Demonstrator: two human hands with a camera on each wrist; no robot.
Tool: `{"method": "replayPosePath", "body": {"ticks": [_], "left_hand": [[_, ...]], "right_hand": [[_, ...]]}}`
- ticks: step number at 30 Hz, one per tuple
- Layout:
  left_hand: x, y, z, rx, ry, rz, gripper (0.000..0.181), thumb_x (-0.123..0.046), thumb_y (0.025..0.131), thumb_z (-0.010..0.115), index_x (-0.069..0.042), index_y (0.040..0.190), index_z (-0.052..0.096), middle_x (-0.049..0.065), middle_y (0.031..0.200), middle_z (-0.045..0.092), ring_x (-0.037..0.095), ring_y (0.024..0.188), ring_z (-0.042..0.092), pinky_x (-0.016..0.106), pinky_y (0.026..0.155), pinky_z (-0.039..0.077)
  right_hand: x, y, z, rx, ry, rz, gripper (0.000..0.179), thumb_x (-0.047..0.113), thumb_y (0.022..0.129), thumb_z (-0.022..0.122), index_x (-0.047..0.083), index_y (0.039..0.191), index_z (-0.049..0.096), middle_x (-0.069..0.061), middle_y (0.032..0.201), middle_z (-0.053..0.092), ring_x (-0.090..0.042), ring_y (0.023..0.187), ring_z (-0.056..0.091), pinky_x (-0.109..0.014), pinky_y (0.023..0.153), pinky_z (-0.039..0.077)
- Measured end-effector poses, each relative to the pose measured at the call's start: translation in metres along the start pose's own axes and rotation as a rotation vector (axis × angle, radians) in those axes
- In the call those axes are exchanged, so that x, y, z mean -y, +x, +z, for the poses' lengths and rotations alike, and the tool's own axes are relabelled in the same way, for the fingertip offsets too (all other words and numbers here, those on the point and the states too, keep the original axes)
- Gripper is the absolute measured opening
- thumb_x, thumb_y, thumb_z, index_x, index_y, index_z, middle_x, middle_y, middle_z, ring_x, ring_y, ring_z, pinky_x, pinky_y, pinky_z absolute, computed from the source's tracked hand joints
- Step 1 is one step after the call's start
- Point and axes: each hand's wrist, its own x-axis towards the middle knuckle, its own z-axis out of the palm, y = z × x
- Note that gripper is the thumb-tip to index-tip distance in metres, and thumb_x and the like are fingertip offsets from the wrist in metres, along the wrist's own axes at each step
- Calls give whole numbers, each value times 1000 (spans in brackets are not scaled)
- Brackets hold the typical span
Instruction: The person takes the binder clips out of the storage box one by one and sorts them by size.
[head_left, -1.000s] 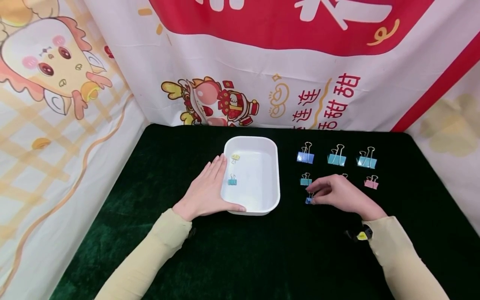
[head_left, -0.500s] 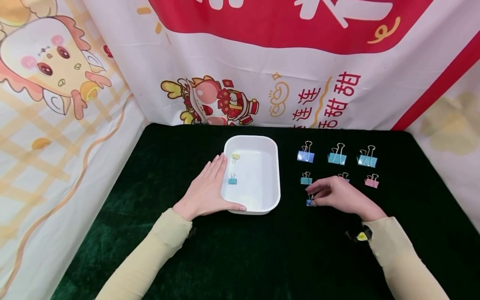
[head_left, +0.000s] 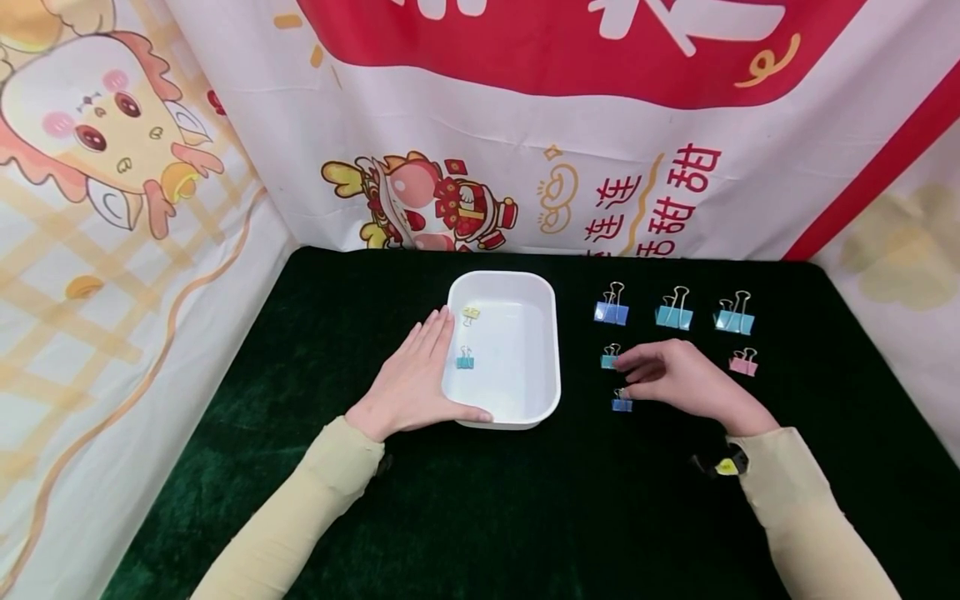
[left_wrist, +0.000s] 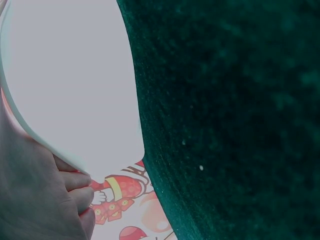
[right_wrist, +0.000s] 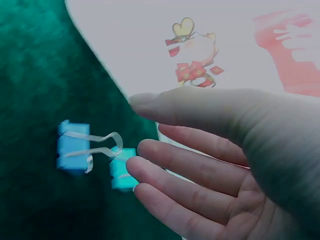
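My left hand [head_left: 411, 379] rests along the left side of a white tray [head_left: 517, 354], fingers straight and thumb over its near rim. Inside lie a yellow binder clip [head_left: 471, 314] and a small teal binder clip [head_left: 465, 362]. My right hand [head_left: 686, 385] hovers just right of a small blue binder clip [head_left: 622, 406], which stands on the cloth. In the right wrist view its thumb and fingers are apart, with nothing between them. Behind the blue clip stands another teal binder clip [head_left: 609, 362], close to the right fingertips.
Larger blue [head_left: 611, 313] and teal [head_left: 673, 317] binder clips form the back row, with another teal clip [head_left: 734, 322] at its right end. A pink clip [head_left: 743, 366] stands right of my right hand. Dark green cloth [head_left: 480, 517] covers the table; a printed curtain [head_left: 525, 192] hangs behind.
My right thumb and fingers have let go of the small blue clip and lifted slightly away. The hand now hides a middle-row clip. My left hand and the tray have stayed in place.
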Motion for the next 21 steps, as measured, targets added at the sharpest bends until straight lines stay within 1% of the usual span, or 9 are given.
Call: {"method": "replayPosePath", "body": {"ticks": [4, 7, 10, 14, 16, 18, 21], "left_hand": [[0, 0, 0, 0, 12, 3, 145, -96, 63, 58, -7, 164, 5, 6, 170, 2, 21, 155, 3, 41, 123, 7], [1, 0, 1, -2, 4, 6, 144, -95, 64, 60, -7, 164, 5, 6, 170, 2, 21, 155, 3, 41, 123, 6], [1, 1, 1, -7, -4, 13, 143, -94, 64, 61, -6, 164, 5, 7, 170, 3, 22, 155, 4, 42, 123, 7], [2, 0, 0, -5, 2, 12, 145, -98, 63, 55, -7, 164, 5, 6, 170, 2, 21, 155, 4, 41, 123, 7], [2, 0, 1, -1, 6, 10, 146, -100, 62, 52, -7, 164, 5, 6, 170, 2, 21, 155, 3, 41, 123, 7], [2, 1, 1, 0, 2, 9, 146, -100, 62, 53, -7, 164, 5, 5, 170, 1, 21, 155, 3, 41, 123, 7], [3, 1, 1, 0, -2, 11, 145, -99, 62, 54, -7, 164, 5, 5, 170, 1, 21, 155, 3, 42, 123, 8]], "right_hand": [[14, 3, -4, -42, -11, -35, 36, 20, 88, 84, 7, 119, 74, -11, 118, 72, -24, 100, 71, -34, 82, 60], [26, 5, -6, -55, -12, -57, 37, 25, 88, 84, 10, 120, 74, -9, 119, 72, -26, 103, 70, -38, 85, 59], [37, 8, -6, -61, -13, -76, 39, 30, 88, 84, 13, 122, 73, -7, 121, 71, -26, 106, 69, -44, 89, 57], [48, 15, -2, -69, -11, -102, 42, 31, 87, 84, 13, 123, 73, -4, 122, 71, -23, 109, 69, -49, 93, 55], [53, 19, 1, -73, -12, -121, 42, 30, 87, 85, 13, 123, 72, -4, 122, 71, -21, 109, 68, -49, 94, 55], [58, 24, 5, -74, -16, -140, 42, 29, 86, 85, 14, 124, 72, -3, 122, 71, -19, 109, 68, -47, 94, 55], [66, 32, 12, -63, -9, -176, 44, 28, 87, 85, 11, 125, 72, -4, 123, 71, -19, 110, 67, -45, 94, 55]]}}
